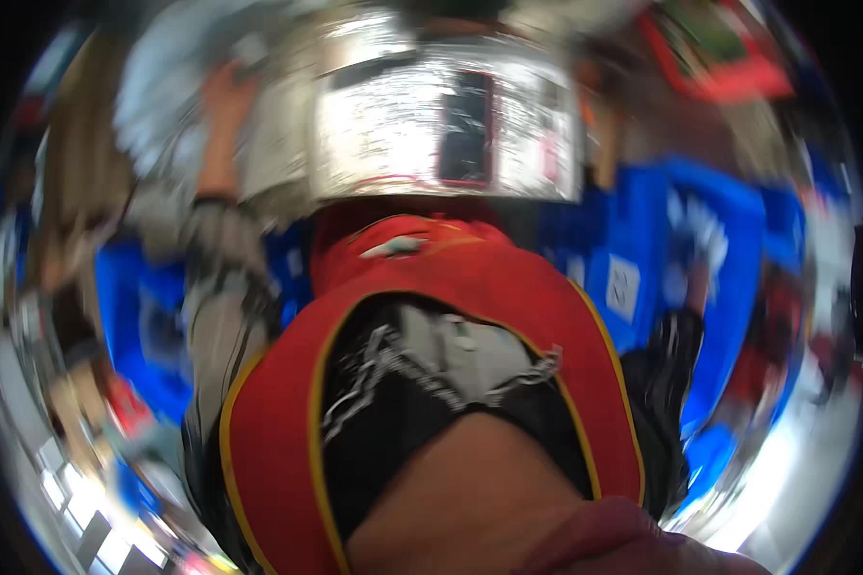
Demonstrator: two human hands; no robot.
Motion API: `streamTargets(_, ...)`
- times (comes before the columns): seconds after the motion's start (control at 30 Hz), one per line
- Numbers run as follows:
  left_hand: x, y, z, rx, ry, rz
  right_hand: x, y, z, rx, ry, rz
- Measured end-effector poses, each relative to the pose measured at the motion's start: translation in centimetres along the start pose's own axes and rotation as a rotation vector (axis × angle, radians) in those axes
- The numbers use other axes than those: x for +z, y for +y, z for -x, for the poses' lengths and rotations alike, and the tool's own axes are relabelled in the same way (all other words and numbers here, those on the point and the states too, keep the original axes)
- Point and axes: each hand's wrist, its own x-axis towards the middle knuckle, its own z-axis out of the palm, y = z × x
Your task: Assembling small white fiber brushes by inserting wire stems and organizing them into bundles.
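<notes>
My left hand [226, 107] reaches forward at the far left of the work surface, next to a heap of pale, clear plastic [158, 91]. Its fingers are smeared by motion, so whether they grip anything is unclear. On my right, the arm goes down into a blue bin [633, 249], and my right hand [698, 286] is only partly visible there. Beside it lie whitish, see-through pieces [695, 230], too blurred to name. Ahead of me, a shiny silver foil-like sheet [384, 129] covers the surface, with a dark phone-shaped rectangle [466, 129] lying on it.
Another blue bin [129, 321] stands by my left arm. A red-rimmed tray or box [724, 57] sits at the far right. Brown cardboard-like shapes [77, 144] line the left side. My red apron [431, 264] reaches close to the surface's near edge.
</notes>
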Motion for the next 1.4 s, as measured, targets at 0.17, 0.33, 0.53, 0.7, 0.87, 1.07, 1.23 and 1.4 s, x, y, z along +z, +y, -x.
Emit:
streamTargets(0.17, -4.4, 6.4, 0.4, -0.236, 0.091, 0.273, -5.2, -1.5, -2.3, 0.350, -0.215, -0.019)
streamTargets(0.33, -4.6, 5.7, 2.8, -0.410, -0.088, 0.162, -8.1, 0.0, -4.3, 0.513, -0.205, 0.074)
streamTargets(0.53, -3.6, 5.0, 3.5, -0.408, 0.001, 0.224, -11.2, 0.1, -2.5, 0.698, -0.086, 0.049)
streamTargets(0.7, -6.1, 3.8, 5.5, -0.354, 0.053, 0.296, -17.0, -6.7, -2.1, 0.767, 0.248, -0.363)
streamTargets(0.87, -6.4, 2.9, 8.7, -0.347, 0.175, 0.341, -28.9, -20.6, -3.2, 0.252, 0.666, -0.979)
streamTargets(1.07, -5.4, 5.0, 9.3, -0.459, 0.151, 0.482, -35.9, -33.9, -2.8, -0.324, 0.511, -1.182)
streamTargets(1.23, -5.0, 6.8, 9.9, -0.431, 0.221, 0.575, -37.6, -41.6, -1.6, -0.636, 0.259, -1.376)
streamTargets(1.4, -4.7, 7.5, 10.0, -0.495, 0.110, 0.511, -37.5, -45.9, -3.5, -0.766, 0.028, -1.392)
